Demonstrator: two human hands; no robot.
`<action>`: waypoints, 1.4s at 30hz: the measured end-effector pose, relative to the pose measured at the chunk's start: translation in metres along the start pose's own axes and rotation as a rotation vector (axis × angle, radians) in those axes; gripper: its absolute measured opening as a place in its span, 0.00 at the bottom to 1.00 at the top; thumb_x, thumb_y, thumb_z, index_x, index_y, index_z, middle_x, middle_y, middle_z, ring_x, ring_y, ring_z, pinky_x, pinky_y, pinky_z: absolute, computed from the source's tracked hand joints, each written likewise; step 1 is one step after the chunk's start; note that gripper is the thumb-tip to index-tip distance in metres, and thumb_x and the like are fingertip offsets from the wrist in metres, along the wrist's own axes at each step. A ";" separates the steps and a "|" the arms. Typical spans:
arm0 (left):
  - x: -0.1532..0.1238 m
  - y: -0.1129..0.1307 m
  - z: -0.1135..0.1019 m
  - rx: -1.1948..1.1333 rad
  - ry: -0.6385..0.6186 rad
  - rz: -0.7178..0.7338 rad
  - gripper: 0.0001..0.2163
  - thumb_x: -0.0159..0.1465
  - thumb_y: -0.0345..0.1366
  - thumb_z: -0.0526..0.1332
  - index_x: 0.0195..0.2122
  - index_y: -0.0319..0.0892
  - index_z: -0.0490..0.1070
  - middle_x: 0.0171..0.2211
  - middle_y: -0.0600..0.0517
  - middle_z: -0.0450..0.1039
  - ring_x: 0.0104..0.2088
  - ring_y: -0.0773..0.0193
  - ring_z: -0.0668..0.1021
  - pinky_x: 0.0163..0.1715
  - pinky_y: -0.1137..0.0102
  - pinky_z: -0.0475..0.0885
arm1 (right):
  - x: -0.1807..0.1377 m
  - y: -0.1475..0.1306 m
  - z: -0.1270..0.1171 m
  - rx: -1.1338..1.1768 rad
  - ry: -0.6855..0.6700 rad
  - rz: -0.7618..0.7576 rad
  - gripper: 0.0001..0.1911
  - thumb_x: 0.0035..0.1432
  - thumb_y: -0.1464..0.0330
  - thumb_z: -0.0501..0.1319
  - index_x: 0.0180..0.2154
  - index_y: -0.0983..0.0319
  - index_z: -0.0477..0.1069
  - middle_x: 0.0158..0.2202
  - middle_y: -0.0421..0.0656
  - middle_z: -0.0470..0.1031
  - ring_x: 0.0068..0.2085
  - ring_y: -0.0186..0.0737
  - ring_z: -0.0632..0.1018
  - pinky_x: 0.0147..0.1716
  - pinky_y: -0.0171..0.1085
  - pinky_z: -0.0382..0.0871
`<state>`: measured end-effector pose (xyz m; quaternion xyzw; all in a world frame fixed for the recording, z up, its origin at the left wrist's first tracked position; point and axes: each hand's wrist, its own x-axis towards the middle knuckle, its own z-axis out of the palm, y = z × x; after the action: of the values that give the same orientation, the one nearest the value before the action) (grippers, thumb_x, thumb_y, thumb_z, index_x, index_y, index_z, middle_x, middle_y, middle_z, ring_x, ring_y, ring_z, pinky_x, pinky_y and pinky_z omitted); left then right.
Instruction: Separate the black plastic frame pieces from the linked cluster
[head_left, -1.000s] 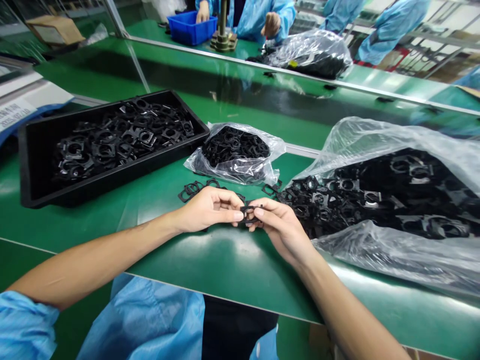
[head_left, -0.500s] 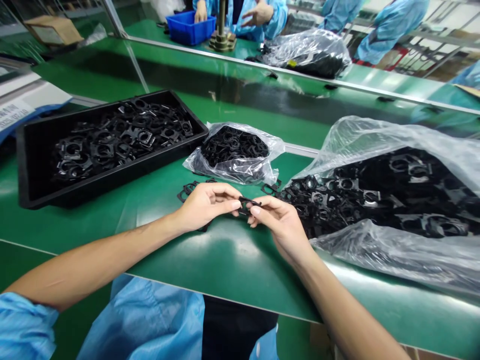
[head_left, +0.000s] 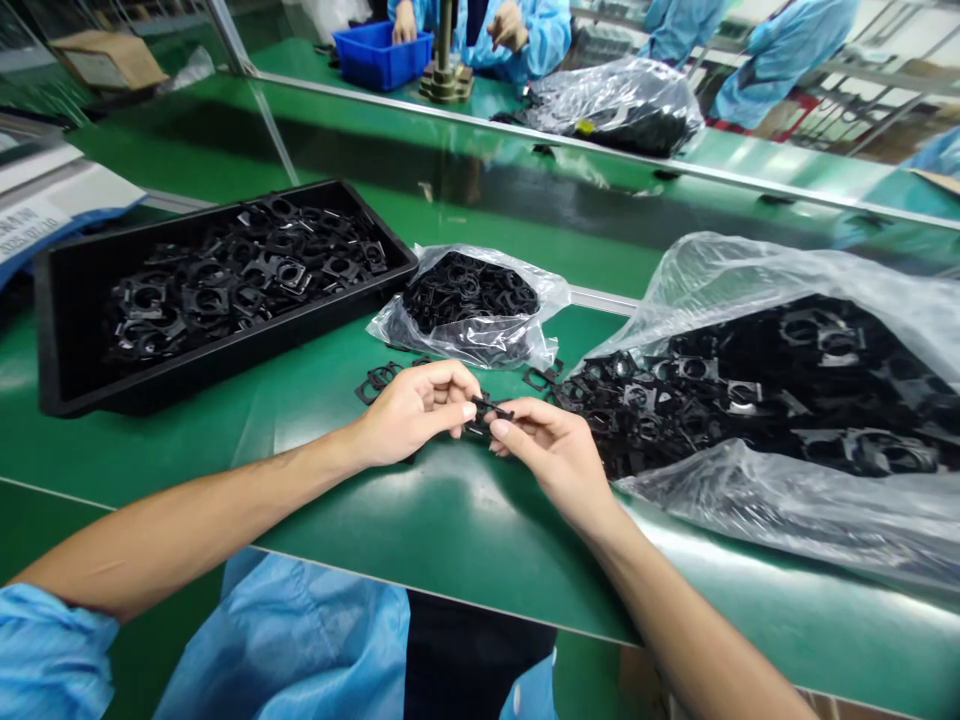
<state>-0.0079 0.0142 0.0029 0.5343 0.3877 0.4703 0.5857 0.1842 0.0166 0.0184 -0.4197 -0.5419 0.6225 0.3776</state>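
Note:
Between both hands, just above the green table, is a small black plastic part (head_left: 492, 407), seen nearly edge-on. My left hand (head_left: 420, 408) pinches its left end between thumb and fingers. Its right end is in the closed fingertips of my right hand (head_left: 551, 445). Several loose black frames (head_left: 375, 382) with round openings lie on the table behind my left hand. Beside my right hand, a heap of similar black frames (head_left: 645, 400) spills from a large clear plastic bag (head_left: 720, 260). The fingers partly cover the held part.
A black tray (head_left: 225, 375) of black frames stands at the left, next to a smaller clear bag (head_left: 480, 345) of black parts. Across a metal rail, a co-worker's hands (head_left: 508, 27) are near a blue bin (head_left: 379, 58) and another filled bag (head_left: 615, 95).
Both hands have shifted slightly left, and the held part has tilted to a more edge-on angle. Across the table, the co-worker's hand on the right has curled and moved slightly.

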 end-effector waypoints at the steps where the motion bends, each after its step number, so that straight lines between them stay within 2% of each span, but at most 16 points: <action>1: 0.000 0.000 0.000 0.008 -0.006 -0.002 0.06 0.59 0.33 0.67 0.34 0.38 0.72 0.25 0.57 0.71 0.23 0.72 0.75 0.27 0.76 0.72 | 0.000 0.001 -0.001 -0.027 -0.007 -0.015 0.19 0.48 0.54 0.74 0.33 0.61 0.77 0.25 0.39 0.75 0.26 0.35 0.75 0.30 0.36 0.73; 7: 0.000 -0.001 0.002 0.070 0.004 0.066 0.07 0.59 0.33 0.68 0.37 0.38 0.74 0.32 0.52 0.75 0.31 0.69 0.76 0.34 0.74 0.73 | 0.000 0.005 -0.006 -0.359 0.024 -0.251 0.09 0.63 0.63 0.64 0.34 0.61 0.76 0.33 0.43 0.77 0.33 0.37 0.77 0.34 0.35 0.74; 10: -0.002 0.001 0.003 0.115 -0.024 0.088 0.10 0.58 0.34 0.69 0.40 0.38 0.76 0.32 0.52 0.74 0.29 0.70 0.73 0.31 0.75 0.71 | -0.002 0.004 -0.005 -0.550 0.011 -0.374 0.06 0.64 0.68 0.61 0.34 0.60 0.75 0.33 0.43 0.76 0.33 0.37 0.77 0.36 0.35 0.73; 12: -0.002 0.000 0.003 0.133 -0.032 0.071 0.08 0.59 0.33 0.68 0.39 0.37 0.77 0.30 0.53 0.73 0.28 0.70 0.72 0.30 0.75 0.70 | -0.004 0.004 -0.004 -0.609 -0.003 -0.418 0.05 0.65 0.70 0.61 0.35 0.60 0.74 0.32 0.42 0.76 0.33 0.37 0.76 0.37 0.36 0.73; 16: -0.001 -0.002 0.003 0.067 -0.028 0.004 0.09 0.60 0.32 0.66 0.41 0.37 0.76 0.30 0.52 0.73 0.29 0.70 0.74 0.31 0.74 0.73 | -0.005 0.006 -0.003 -0.565 0.000 -0.412 0.03 0.63 0.68 0.63 0.38 0.60 0.75 0.34 0.42 0.76 0.34 0.37 0.77 0.36 0.36 0.75; 20: -0.001 -0.005 0.004 -0.006 0.012 0.016 0.11 0.62 0.33 0.65 0.46 0.38 0.74 0.32 0.53 0.72 0.29 0.69 0.77 0.33 0.73 0.76 | -0.005 0.007 -0.003 -0.474 -0.006 -0.372 0.14 0.58 0.67 0.69 0.47 0.59 0.74 0.38 0.43 0.77 0.36 0.39 0.79 0.36 0.36 0.78; 23: -0.001 -0.005 0.003 0.011 0.015 0.059 0.11 0.63 0.32 0.64 0.47 0.39 0.72 0.34 0.53 0.73 0.34 0.68 0.78 0.37 0.73 0.76 | -0.005 0.008 -0.002 -0.464 -0.018 -0.355 0.08 0.60 0.68 0.67 0.42 0.59 0.75 0.37 0.43 0.78 0.36 0.38 0.80 0.36 0.35 0.78; 27: -0.001 -0.004 0.000 0.123 -0.006 0.095 0.07 0.62 0.29 0.64 0.40 0.40 0.70 0.35 0.53 0.73 0.35 0.70 0.77 0.37 0.75 0.74 | -0.005 0.007 -0.002 -0.518 0.002 -0.407 0.02 0.63 0.70 0.63 0.38 0.59 0.75 0.36 0.42 0.78 0.35 0.37 0.79 0.36 0.35 0.76; 30: -0.002 -0.004 0.001 0.198 -0.024 0.101 0.06 0.60 0.29 0.65 0.37 0.41 0.68 0.32 0.55 0.71 0.31 0.71 0.75 0.35 0.75 0.73 | -0.005 0.004 -0.003 -0.606 0.032 -0.459 0.04 0.63 0.72 0.61 0.35 0.60 0.73 0.33 0.42 0.75 0.32 0.36 0.76 0.35 0.35 0.74; 36: -0.005 -0.004 0.005 0.243 -0.054 0.093 0.08 0.59 0.34 0.68 0.38 0.39 0.74 0.32 0.53 0.76 0.32 0.67 0.78 0.36 0.73 0.76 | -0.005 0.000 -0.005 -0.724 0.070 -0.534 0.07 0.63 0.75 0.58 0.35 0.61 0.73 0.30 0.41 0.73 0.32 0.37 0.74 0.35 0.36 0.71; 42: -0.004 -0.006 0.005 0.165 0.012 0.073 0.05 0.61 0.34 0.66 0.37 0.38 0.77 0.34 0.49 0.80 0.35 0.63 0.82 0.39 0.71 0.78 | -0.006 0.003 -0.003 -0.695 0.056 -0.508 0.05 0.62 0.69 0.64 0.42 0.59 0.75 0.33 0.43 0.77 0.33 0.39 0.77 0.35 0.38 0.74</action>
<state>-0.0035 0.0091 -0.0028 0.5918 0.4090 0.4609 0.5196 0.1894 0.0115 0.0160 -0.3918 -0.7953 0.2784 0.3695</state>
